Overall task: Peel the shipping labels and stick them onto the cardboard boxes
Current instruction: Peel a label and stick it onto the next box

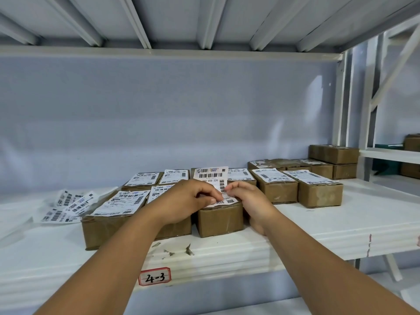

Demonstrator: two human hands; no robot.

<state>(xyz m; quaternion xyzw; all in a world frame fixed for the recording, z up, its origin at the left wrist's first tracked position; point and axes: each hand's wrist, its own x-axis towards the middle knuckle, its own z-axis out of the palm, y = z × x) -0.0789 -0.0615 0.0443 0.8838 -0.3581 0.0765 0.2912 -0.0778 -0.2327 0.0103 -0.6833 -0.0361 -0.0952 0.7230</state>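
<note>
A white shipping label (210,175) stands up from the top of a small cardboard box (219,220) at the shelf's middle; its lower part lies on the box top. My left hand (186,198) pinches the label's lower part with thumb and fingers. My right hand (246,196) pinches the same label at its right edge, fingers curled. Several labelled boxes surround it, such as a box (109,226) to the left and a box (319,193) to the right.
Loose labels on backing paper (68,208) lie at the left of the white shelf (318,230). Unlabelled brown boxes (333,161) are stacked at the back right. A red-framed tag reading 4-3 (155,276) is on the shelf's front edge. A shelf board hangs overhead.
</note>
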